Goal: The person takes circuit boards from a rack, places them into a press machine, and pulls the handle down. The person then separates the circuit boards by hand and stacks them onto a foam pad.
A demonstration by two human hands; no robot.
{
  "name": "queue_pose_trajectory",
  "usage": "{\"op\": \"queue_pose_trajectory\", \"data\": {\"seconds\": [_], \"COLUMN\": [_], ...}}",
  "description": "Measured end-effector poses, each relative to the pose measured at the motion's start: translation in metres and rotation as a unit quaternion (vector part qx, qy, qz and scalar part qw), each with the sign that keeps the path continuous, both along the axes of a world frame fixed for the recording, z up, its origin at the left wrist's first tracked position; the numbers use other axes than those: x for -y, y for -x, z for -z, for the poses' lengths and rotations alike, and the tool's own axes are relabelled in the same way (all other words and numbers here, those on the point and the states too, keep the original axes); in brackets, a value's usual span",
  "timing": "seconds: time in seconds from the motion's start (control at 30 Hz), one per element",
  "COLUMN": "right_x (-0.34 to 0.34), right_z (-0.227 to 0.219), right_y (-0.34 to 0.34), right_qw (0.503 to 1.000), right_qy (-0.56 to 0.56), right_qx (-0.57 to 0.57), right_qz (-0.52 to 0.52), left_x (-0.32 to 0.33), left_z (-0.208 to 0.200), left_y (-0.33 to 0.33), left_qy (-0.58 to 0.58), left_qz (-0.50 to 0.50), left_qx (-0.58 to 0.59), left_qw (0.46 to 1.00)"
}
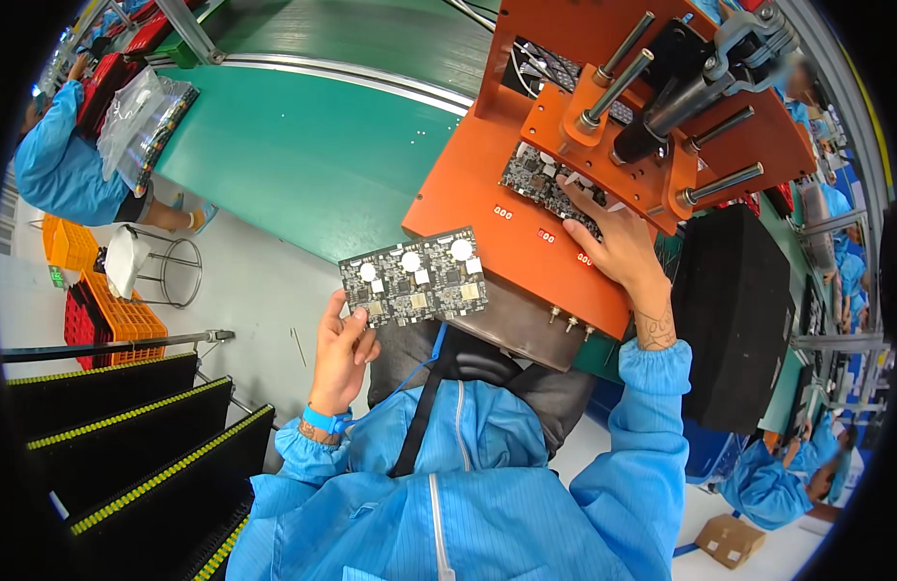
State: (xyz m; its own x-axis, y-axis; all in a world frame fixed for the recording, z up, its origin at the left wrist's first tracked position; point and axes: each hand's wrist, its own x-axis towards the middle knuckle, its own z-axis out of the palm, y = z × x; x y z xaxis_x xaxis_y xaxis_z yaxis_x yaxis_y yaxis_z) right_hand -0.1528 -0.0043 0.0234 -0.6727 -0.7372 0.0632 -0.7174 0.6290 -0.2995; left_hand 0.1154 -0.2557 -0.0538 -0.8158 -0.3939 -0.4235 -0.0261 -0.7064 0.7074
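Just left of the frame's centre: one dark circuit board [415, 281], three white round parts on its face; lower left corner pinched in the closed grip of the left hand [340, 351]. Upper right: one orange press [468, 184] on a green surface [284, 165]; second circuit board [536, 179] in it, touched by the spread fingers of the right hand [618, 247]; whether that grip pinches it, cannot tell. Lower left: black panels [158, 441], yellow-edged.
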Motion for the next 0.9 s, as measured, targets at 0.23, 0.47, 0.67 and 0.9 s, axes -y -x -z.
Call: {"op": "queue_pose_trajectory", "data": {"seconds": [0.23, 0.47, 0.67, 0.9], "right_x": [-0.002, 0.001, -0.009, -0.061], "right_z": [0.0, 0.01, -0.105, -0.197], "right_y": [-0.007, -0.027, -0.073, 0.162], "right_qw": [1.0, 0.983, 0.925, 0.946], "right_qy": [0.011, 0.026, 0.134, 0.157], "right_qx": [0.003, -0.167, -0.337, -0.19], "right_qz": [0.001, -0.074, -0.113, 0.211], "left_x": [-0.004, 0.003, 0.04, 0.035], "left_z": [-0.001, 0.001, -0.016, -0.019], "left_y": [-0.006, 0.017, 0.016, 0.024], "left_qy": [-0.013, -0.014, 0.112, 0.239], "left_qz": [0.008, 0.019, 0.025, 0.336], "left_qx": [-0.007, -0.023, -0.116, -0.087], "left_qw": [1.0, 0.999, 0.987, 0.907]}}
